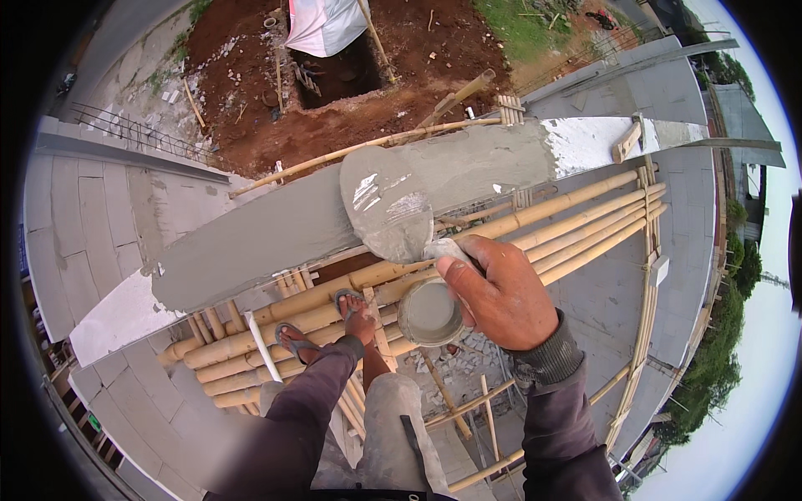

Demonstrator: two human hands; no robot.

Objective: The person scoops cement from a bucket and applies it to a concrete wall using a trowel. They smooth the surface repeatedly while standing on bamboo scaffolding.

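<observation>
My right hand [501,292] is closed round the handle of a trowel [388,204]. The wide, mortar-smeared blade lies over the grey mortar layer [259,234] on top of a long, narrow beam or wall. Just below the trowel handle is a round container [430,311] with wet grey mortar inside; its support is hidden. My left forearm reaches forward, with the left hand [362,326] low near my sandalled feet [298,341]. The left hand's fingers are too small and overlapped to make out. White surface [125,321] shows at both ends of the mortar.
Bamboo poles [576,213] form a scaffold under my feet, with lashed uprights at right. Beyond the beam, red soil [242,108] surrounds a deep rectangular pit [347,75], partly under a pale sheet [326,25]. Grey block walls [67,200] stand left and right. Rubble lies below.
</observation>
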